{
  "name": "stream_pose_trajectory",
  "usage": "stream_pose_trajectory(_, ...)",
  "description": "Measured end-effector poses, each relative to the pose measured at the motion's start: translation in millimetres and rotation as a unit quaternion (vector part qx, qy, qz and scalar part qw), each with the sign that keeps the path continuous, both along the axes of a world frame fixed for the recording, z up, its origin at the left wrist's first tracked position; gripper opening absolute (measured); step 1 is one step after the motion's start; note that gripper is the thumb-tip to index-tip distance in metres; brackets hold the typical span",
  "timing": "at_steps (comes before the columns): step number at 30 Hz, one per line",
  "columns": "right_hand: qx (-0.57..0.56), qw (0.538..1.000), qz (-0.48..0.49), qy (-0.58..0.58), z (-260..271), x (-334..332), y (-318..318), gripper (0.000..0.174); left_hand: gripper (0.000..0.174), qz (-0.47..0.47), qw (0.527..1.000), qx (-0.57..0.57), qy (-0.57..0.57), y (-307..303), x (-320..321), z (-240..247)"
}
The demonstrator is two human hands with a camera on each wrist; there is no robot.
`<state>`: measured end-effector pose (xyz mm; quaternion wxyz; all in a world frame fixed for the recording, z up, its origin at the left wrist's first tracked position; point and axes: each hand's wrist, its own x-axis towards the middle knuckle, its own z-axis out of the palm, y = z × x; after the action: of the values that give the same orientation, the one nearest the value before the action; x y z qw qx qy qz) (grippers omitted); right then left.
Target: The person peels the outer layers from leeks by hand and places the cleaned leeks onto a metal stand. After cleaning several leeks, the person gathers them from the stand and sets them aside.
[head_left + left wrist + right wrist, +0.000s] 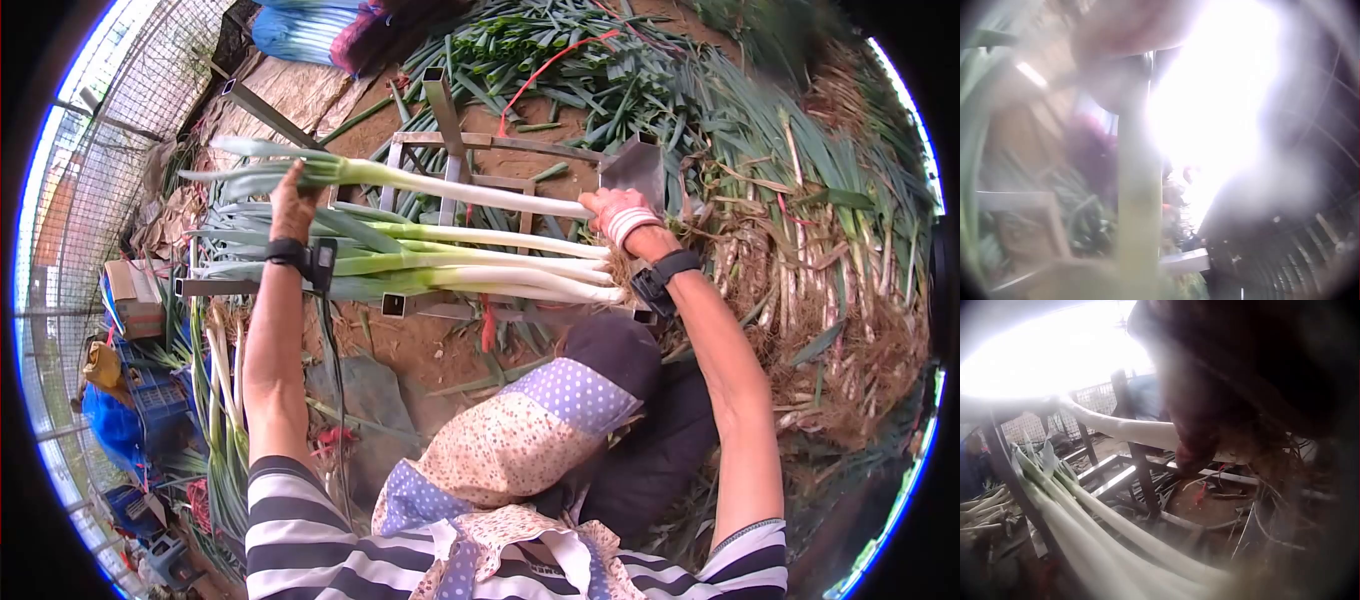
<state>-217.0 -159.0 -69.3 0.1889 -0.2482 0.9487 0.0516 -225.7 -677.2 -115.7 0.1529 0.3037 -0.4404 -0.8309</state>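
A long green onion (440, 182) lies stretched between my two hands, above the metal rack. My left hand (293, 203) grips it where the leaves begin. With my right hand (622, 212) I hold its white root end. Below it, several more green onions (500, 262) lie side by side across the rack, roots to the right and leaves to the left. The right wrist view shows the held stalk (1129, 430) raised over the bundle (1116, 537). Close up and blurred in the left wrist view, the pale green stalk (1140, 187) runs down from my fingers.
The metal rack (470, 143) has upright posts and an angled plate (635, 172) at its right. A large pile of rooted green onions (840, 250) fills the right side. Cut leaves (580, 60) lie behind. A blue crate (155, 395) and a box (135, 300) stand at left.
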Motion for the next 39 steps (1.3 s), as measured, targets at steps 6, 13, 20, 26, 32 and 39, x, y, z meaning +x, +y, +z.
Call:
stream_pose_trajectory(6,0.039,0.998,0.02,-0.047,-35,1,4,0.023,0.039,-0.034,0.984,-0.032,-0.172,17,14,-50)
stream_pose_trajectory(13,0.153,0.982,0.059,-0.097,-32,-7,-8,0.026,0.059,-0.267,0.638,-0.723,0.0,58,7,-15)
stream_pose_trajectory(20,0.087,0.992,-0.01,-0.096,-58,-9,1,0.027,0.047,-0.476,0.313,-0.818,0.084,112,-19,-7)
stream_pose_trajectory(26,0.104,0.989,-0.003,-0.105,-62,-8,4,0.024,0.035,-0.541,0.301,-0.785,0.004,119,2,-4)
stream_pose_trajectory(32,0.047,0.988,-0.084,-0.124,-33,7,-3,0.029,0.029,-0.5,0.332,-0.795,0.085,117,24,-6)
stream_pose_trajectory(39,0.099,0.983,-0.014,-0.156,-51,-5,-3,0.025,0.022,-0.513,0.347,-0.782,0.069,117,26,-8)
